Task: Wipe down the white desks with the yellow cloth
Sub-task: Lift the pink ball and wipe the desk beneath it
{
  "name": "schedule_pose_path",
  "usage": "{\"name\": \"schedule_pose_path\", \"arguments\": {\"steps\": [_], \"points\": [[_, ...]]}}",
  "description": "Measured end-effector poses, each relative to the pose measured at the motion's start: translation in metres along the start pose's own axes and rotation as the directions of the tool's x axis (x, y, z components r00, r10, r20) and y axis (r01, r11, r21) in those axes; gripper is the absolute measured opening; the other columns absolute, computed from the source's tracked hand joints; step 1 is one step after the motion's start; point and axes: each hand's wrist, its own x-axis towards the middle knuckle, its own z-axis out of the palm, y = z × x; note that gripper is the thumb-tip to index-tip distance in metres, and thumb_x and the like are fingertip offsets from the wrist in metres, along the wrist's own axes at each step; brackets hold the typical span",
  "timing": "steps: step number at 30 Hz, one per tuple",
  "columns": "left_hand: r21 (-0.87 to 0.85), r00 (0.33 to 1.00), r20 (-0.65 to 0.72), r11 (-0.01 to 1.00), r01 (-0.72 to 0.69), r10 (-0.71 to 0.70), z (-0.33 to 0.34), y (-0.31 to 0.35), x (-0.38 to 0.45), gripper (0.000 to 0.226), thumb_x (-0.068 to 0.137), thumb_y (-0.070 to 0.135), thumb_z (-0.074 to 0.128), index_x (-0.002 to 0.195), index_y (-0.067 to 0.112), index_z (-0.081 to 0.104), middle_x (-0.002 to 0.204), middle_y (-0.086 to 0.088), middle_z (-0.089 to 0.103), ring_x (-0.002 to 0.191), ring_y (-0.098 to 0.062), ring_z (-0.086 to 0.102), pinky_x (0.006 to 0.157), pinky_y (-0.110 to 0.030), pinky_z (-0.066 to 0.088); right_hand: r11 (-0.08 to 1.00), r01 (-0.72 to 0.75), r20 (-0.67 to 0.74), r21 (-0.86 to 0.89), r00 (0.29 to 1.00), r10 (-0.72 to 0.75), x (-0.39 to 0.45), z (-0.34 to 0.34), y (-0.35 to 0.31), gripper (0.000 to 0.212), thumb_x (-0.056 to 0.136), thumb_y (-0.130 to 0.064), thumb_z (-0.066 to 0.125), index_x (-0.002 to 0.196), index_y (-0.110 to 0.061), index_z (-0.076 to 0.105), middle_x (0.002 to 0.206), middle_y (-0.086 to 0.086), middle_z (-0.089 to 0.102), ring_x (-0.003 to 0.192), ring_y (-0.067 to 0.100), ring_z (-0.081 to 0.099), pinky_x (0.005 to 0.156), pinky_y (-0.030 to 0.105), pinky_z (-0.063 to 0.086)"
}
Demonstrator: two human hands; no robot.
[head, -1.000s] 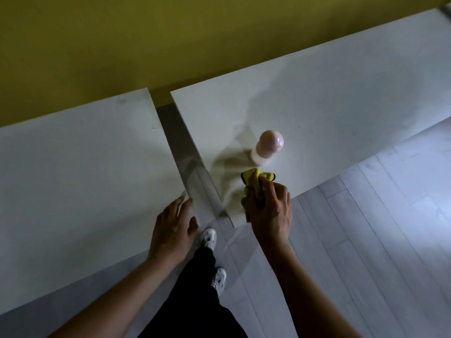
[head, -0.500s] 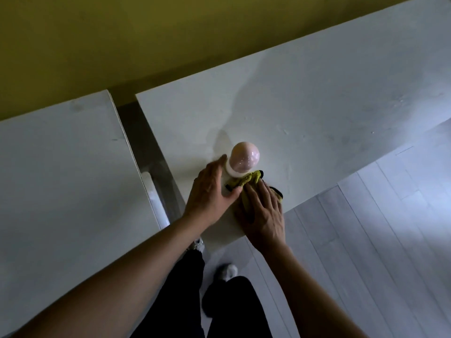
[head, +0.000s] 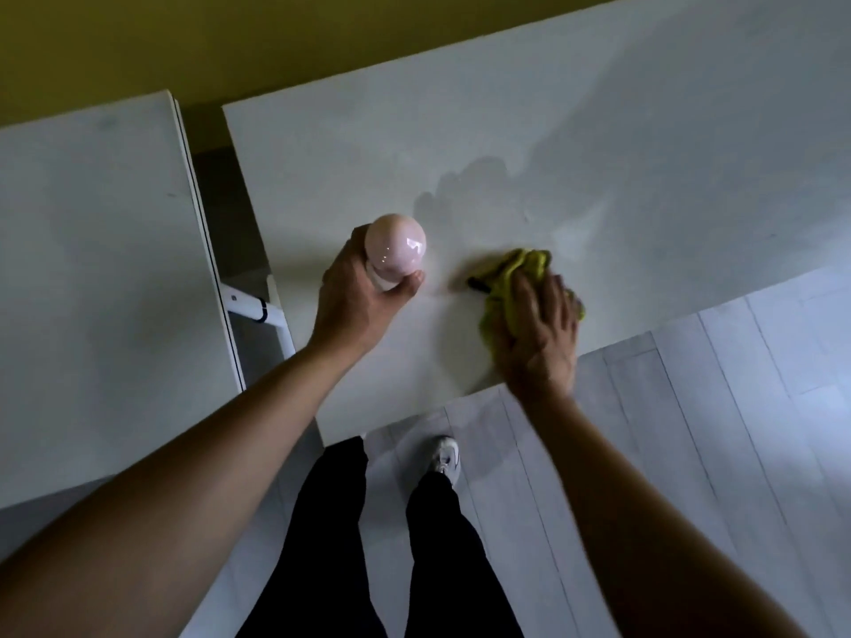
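both hands parted: left hand now grips bottle.

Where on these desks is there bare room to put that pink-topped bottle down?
The left desk shows only bare top. On the right desk, the stretch behind the yellow cloth toward the yellow wall is bare too. The near edge is crowded: the left hand grips the bottle, and the right hand presses the cloth beside it.
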Motion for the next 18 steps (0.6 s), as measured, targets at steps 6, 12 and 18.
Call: {"name": "schedule_pose_path", "arguments": {"steps": [6, 12, 18], "points": [[-0.030, 0.997, -0.072, 0.999, 0.031, -0.033, -0.007, -0.008, -0.013, 0.068, 0.076, 0.040, 0.090, 0.133, 0.023, 0.057, 0.112, 0.013, 0.066, 0.100, -0.017, 0.071, 0.086, -0.041, 0.062, 0.974, -0.228, -0.006, -0.009, 0.974, 0.228, 0.041, -0.016, 0.039, 0.065, 0.097, -0.053, 0.044, 0.154, -0.025, 0.031, 0.164, 0.013, 0.021, 0.152, 0.033, 0.015, 0.123, 0.054, 0.013], [-0.082, 0.990, -0.131, 0.996, 0.044, -0.055, -0.029, -0.021, -0.022, 0.068, 0.077, 0.037, 0.090, 0.134, 0.021, 0.056, 0.109, 0.026, 0.060, 0.100, -0.012, 0.070, 0.086, -0.034, 0.063, 0.999, -0.053, 0.048, -0.009, 0.997, 0.053, 0.007, 0.017, -0.043, 0.065, 0.099, -0.054, 0.037, 0.154, -0.019, 0.034, 0.163, 0.018, 0.021, 0.152, 0.036, 0.015, 0.124, 0.054, 0.010], [-0.046, 0.942, -0.283, 0.984, 0.172, -0.178, -0.087, -0.054, -0.045, 0.073, 0.076, 0.043, 0.090, 0.137, 0.022, 0.055, 0.121, 0.008, 0.069, 0.102, -0.020, 0.073, 0.087, -0.043, 0.062, 0.997, 0.083, 0.117, 0.003, 0.990, -0.083, -0.006, 0.056, -0.131, 0.066, 0.096, -0.053, 0.043, 0.153, -0.020, 0.034, 0.163, 0.017, 0.020, 0.153, 0.034, 0.013, 0.124, 0.054, 0.009]]}}
